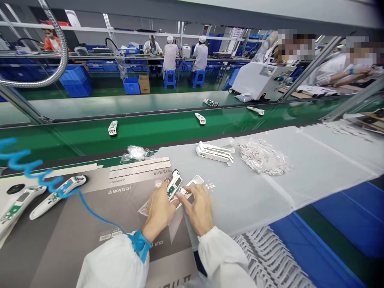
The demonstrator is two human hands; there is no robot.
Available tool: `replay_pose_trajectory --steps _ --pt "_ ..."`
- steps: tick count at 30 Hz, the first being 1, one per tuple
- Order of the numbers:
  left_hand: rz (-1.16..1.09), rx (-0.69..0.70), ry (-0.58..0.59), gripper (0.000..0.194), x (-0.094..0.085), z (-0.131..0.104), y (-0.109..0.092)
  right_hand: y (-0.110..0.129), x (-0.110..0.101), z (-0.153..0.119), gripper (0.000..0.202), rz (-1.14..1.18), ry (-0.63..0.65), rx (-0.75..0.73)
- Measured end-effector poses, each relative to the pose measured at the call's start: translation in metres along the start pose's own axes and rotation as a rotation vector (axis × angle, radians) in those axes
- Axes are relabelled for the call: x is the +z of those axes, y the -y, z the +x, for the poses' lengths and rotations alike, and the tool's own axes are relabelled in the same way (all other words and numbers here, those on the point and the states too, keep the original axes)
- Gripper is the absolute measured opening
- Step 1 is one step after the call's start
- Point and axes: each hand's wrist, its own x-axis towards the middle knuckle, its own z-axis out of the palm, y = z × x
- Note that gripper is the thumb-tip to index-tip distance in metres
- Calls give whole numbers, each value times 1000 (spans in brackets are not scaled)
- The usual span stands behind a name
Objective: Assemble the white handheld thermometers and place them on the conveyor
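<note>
My left hand (159,208), with a blue strap at its wrist, is wrapped round a white handheld device (174,185) with a small screen and a green circuit board showing. Close beside it, my right hand (198,208) has thumb and forefinger pinched at a small white part (183,191). Just behind those fingers a white casing (196,180) lies on the grey surface. Small white pieces (210,186) are scattered to its right. Two more open devices, one of them the long white one (57,197), rest at the left on the cardboard (120,212).
A green conveyor (156,128) carries several white devices beyond the bench. White casings (214,153) and a bag of small parts (262,156) lie right of centre. A coiled blue cord (30,164) hangs at left. Stacked white parts (270,256) fill a lower-right bin. People sit behind.
</note>
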Motion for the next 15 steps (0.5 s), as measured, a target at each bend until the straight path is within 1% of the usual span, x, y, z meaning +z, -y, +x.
replay_pose_trajectory --steps 3,5,6,8,10,13,15 --pt "-141 -3 16 32 -8 -3 10 5 13 -6 26 -135 -138 19" --pt "-256 3 19 33 -22 -5 18 6 14 -9 28 -195 -188 22" --pt "-300 8 12 34 -32 -5 22 6 13 -9 29 -220 -198 25" --pt "-342 7 -24 37 -58 -5 29 7 11 -10 30 -275 -202 39" --pt "-327 -15 -91 38 -89 -1 37 9 9 -11 31 -329 -188 47" --pt "-244 -60 -249 37 -136 13 50 9 10 -13 33 -393 -193 30" --pt "-208 -123 -347 35 -162 25 57 7 11 -14 32 -411 -226 1"
